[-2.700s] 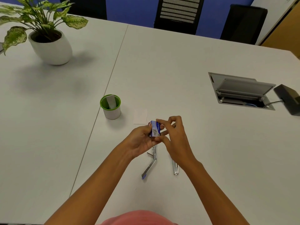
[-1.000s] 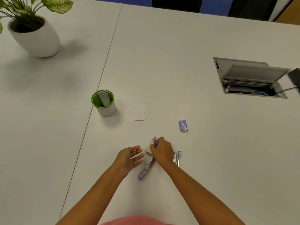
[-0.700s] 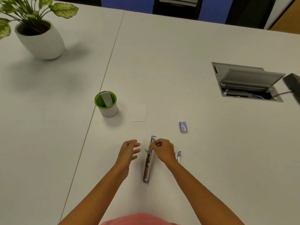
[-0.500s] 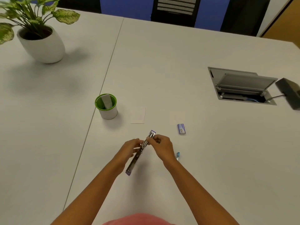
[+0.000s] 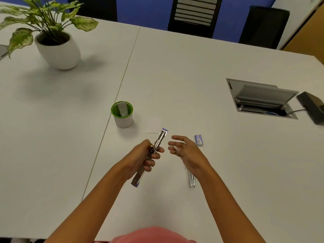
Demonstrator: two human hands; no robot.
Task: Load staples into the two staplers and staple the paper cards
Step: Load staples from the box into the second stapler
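Note:
My left hand grips a purple and metal stapler around its middle, folded out flat into one long strip and held above the table. My right hand hovers just right of it with fingers spread and nothing in them. A second stapler lies on the table, partly hidden under my right wrist. The small purple staple box rests beyond my right hand. A white paper card lies flat past the stapler's tip. Another card stands in the green-rimmed cup.
A potted plant stands at the far left. An open cable hatch is set into the table at the right, with a black device and its cable beside it. Chairs stand behind the far edge.
The staple box went from my hands to the table. My right hand flattened the stapler and lifted it to my left hand, then let go and moved right with fingers spread.

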